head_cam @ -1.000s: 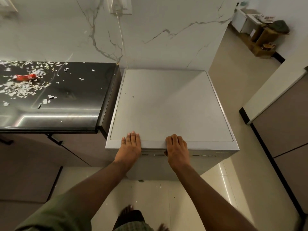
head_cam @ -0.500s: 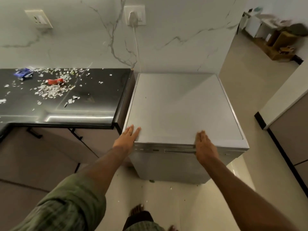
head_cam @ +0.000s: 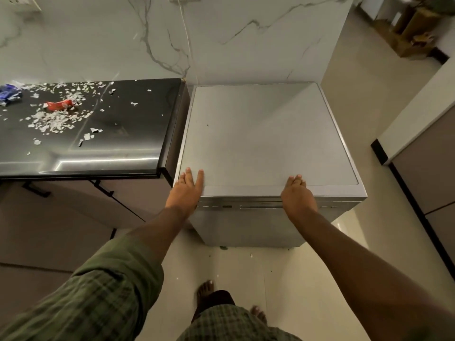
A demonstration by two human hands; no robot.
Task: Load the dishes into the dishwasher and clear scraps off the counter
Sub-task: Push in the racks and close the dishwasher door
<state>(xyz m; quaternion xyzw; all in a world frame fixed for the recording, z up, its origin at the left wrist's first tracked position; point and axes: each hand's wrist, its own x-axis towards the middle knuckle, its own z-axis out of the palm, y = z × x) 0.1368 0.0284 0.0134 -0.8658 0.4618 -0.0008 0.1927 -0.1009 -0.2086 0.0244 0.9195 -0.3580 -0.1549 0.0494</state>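
We rest our flat, open left hand [head_cam: 185,190] and right hand [head_cam: 297,193] on the front top edge of the grey box-shaped metal dishwasher [head_cam: 266,134], holding nothing; its door faces us.

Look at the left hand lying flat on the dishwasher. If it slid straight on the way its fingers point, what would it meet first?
Nothing soon: the left hand points across the bare dishwasher top, so probably the marble wall behind, though depth is unclear.
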